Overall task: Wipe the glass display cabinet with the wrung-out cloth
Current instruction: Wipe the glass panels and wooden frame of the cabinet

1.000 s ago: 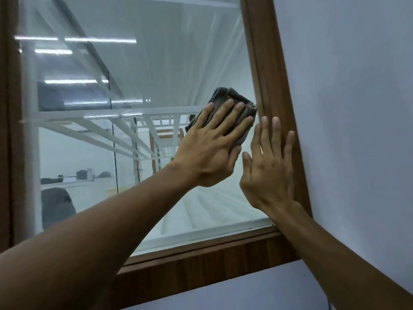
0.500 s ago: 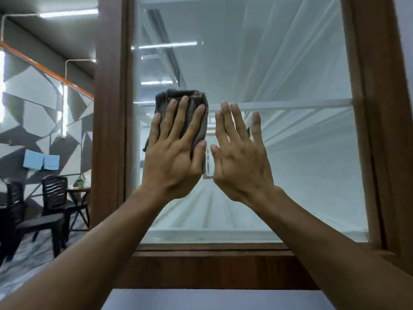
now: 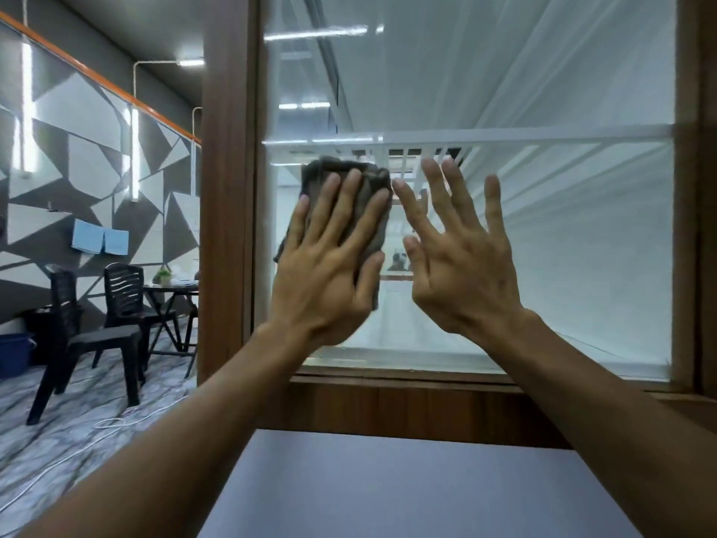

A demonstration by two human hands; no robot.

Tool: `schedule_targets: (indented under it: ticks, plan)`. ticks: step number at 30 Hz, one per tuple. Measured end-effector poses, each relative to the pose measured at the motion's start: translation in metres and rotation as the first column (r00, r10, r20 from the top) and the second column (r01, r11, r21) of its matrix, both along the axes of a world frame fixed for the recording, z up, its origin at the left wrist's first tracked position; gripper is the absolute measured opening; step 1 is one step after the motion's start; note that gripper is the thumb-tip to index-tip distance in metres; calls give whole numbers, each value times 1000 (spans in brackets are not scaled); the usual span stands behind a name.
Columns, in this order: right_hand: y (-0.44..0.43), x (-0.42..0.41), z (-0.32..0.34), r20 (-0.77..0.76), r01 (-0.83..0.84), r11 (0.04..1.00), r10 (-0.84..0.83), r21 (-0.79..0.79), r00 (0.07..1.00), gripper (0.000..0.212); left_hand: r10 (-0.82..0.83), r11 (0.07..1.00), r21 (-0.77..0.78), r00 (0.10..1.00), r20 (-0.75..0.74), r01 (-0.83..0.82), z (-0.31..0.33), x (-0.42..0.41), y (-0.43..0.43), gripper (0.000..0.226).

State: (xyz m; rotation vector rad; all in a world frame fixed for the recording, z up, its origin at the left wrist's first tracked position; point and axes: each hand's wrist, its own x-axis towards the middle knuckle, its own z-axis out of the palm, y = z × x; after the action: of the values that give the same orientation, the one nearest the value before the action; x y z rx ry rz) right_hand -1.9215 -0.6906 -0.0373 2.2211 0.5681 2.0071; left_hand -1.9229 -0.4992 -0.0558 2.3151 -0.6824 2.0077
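Observation:
The glass pane (image 3: 562, 246) of the display cabinet fills the middle and right of the head view, set in a brown wooden frame (image 3: 225, 188). A folded grey-brown cloth (image 3: 349, 176) lies flat against the glass near the frame's left post. My left hand (image 3: 329, 266) presses it to the pane with straight, spread fingers. My right hand (image 3: 458, 258) is flat on the bare glass just right of the cloth, fingers spread. A white shelf (image 3: 543, 135) runs across inside the cabinet above both hands.
Below the pane is the frame's wooden sill (image 3: 407, 409) and a pale grey panel (image 3: 407, 487). To the left stand black plastic chairs (image 3: 85, 332), a small table (image 3: 174, 293) and a blue bucket (image 3: 13, 353) on a marbled floor with a white cable (image 3: 112, 423).
Both hands and the cloth have travelled from the pane's right edge to its left side. Over the last half second they have slid lower on the glass.

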Motion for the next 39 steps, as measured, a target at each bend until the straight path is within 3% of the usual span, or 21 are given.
schedule_targets:
  ticks: [4, 5, 7, 9, 10, 15, 18, 21, 27, 36, 39]
  plan:
    - [-37, -3, 5, -7, 27, 993, -27, 116, 1000, 62, -22, 956, -293, 999, -42, 9, 47, 0, -43, 70]
    - [-46, -4, 3, -6, 33, 990, -33, 136, 999, 62, -28, 965, -262, 999, -36, 17, 45, -1, -62, 70]
    - [-67, -7, -3, -6, 44, 982, -44, 185, 999, 61, -43, 999, -20, 999, -18, 42, 29, -4, -90, 70]
    - [-90, -9, -13, -13, 52, 974, -51, 222, 999, 61, -12, 969, 247, 1000, 5, 10, 12, -4, -92, 68]
    - [-102, -11, -18, -17, 57, 969, -55, 241, 998, 61, -8, 955, 296, 1000, 17, 3, 12, -3, -90, 67]
    - [-140, -17, -24, -4, 140, 943, -145, 301, 989, 62, -42, 999, -7, 998, -41, 42, 57, -5, -150, 69]
    - [-152, -20, -37, 0, 189, 937, -197, 295, 980, 62, -62, 984, 163, 996, -57, 70, 34, -11, -195, 69]
    - [-164, -23, -57, -25, 233, 925, -236, 302, 971, 64, -67, 945, 319, 997, -33, 74, 19, -5, -189, 66]
    - [-182, -32, -81, -29, 165, 898, -168, 408, 985, 68, -63, 970, 233, 997, -38, 70, 52, -12, -244, 67]
    - [-190, -41, -110, -71, 133, 900, -114, 414, 991, 73, -99, 865, 495, 995, -3, 88, 10, -6, -232, 66]
    - [-179, -40, -96, -87, 189, 914, -169, 359, 982, 70, -121, 885, 454, 993, 1, 107, 6, -6, -203, 64]
